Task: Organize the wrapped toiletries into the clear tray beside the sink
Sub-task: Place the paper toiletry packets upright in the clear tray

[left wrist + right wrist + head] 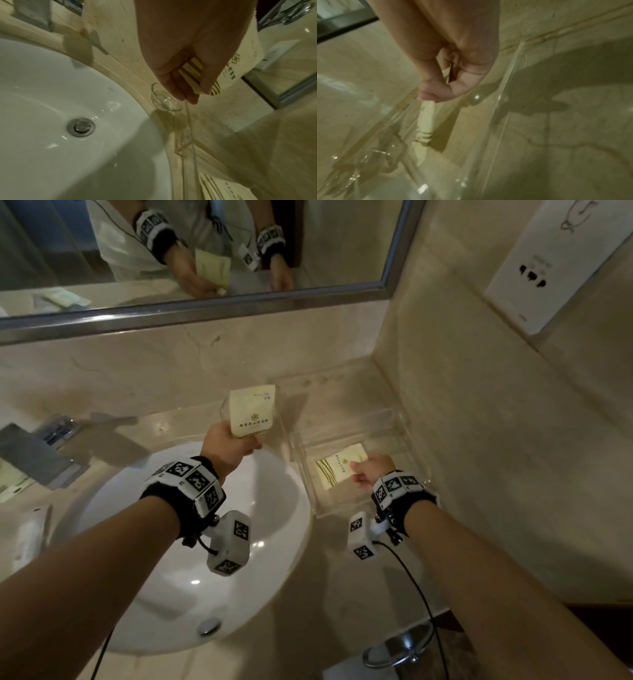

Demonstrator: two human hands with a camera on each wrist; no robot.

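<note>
Pinching two cream packets, one per hand: left (229, 445) aloft, right (371, 470) inside clear tray (404, 436).

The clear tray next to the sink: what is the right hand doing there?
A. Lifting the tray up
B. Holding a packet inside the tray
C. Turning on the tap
B: the right hand pinches a cream packet down inside the clear tray, which sits on the counter.

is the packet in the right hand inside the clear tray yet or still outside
Inside. The right hand pinches the packet within the clear tray walls, low over the floor; whether it touches down, cannot tell.
</note>
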